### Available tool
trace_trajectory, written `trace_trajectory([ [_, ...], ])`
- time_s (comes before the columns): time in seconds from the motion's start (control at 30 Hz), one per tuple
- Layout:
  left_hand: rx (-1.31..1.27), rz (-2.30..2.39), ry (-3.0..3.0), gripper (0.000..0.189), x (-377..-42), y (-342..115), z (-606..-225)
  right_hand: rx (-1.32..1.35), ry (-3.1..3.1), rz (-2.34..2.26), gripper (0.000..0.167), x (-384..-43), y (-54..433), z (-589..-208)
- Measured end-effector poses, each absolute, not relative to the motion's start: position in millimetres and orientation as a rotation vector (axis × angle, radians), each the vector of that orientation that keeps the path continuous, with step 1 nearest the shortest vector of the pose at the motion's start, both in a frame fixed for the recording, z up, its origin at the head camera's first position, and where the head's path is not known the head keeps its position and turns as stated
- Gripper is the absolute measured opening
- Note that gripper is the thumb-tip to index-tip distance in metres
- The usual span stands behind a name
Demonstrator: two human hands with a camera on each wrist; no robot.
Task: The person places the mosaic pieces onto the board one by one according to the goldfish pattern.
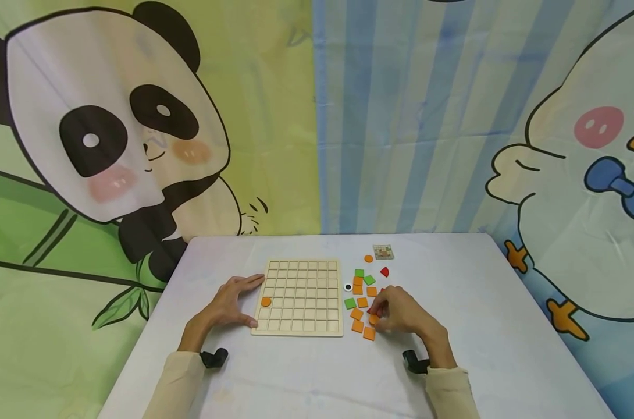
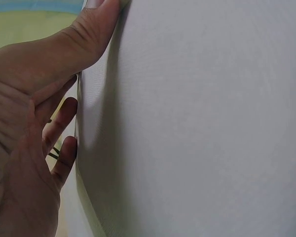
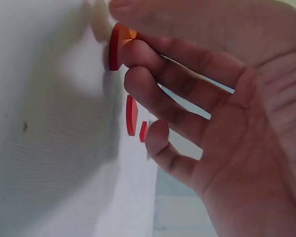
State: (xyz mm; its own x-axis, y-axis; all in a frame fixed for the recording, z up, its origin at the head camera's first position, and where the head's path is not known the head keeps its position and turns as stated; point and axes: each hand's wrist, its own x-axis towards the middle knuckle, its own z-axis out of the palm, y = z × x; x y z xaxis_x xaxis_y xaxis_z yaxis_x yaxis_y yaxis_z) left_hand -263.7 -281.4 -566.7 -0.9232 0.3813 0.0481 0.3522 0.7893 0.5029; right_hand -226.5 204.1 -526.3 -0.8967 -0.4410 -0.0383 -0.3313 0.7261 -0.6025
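Note:
A pale wooden grid board (image 1: 298, 334) lies on the white table, with one orange disc (image 1: 266, 301) in a square of its leftmost column. My left hand (image 1: 230, 302) spreads along the board's left side, fingertips at its upper left edge and thumb by the lower left corner. To the right of the board, my right hand (image 1: 405, 315) pinches another orange disc (image 1: 373, 319) between thumb and fingertips, low over the table. A red piece (image 3: 114, 47) stands out beside those fingertips in the right wrist view, with more red pieces (image 3: 131, 116) beyond.
Several orange square tiles (image 1: 357, 326) and green tiles (image 1: 351, 303) are scattered between the board and my right hand. Near them is a black-and-white round piece (image 1: 348, 287). Farther back are a red wedge (image 1: 384, 272), an orange disc (image 1: 368, 258) and a small patterned card (image 1: 383, 251).

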Motion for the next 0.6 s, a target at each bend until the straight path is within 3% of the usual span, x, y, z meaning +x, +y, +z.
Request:
trace_trajectory([
  [0.6,0.557,0.809,2.908,0.128,-263,-280,-564,-0.779,2.741,-1.16,0.018,-237,199,-533],
])
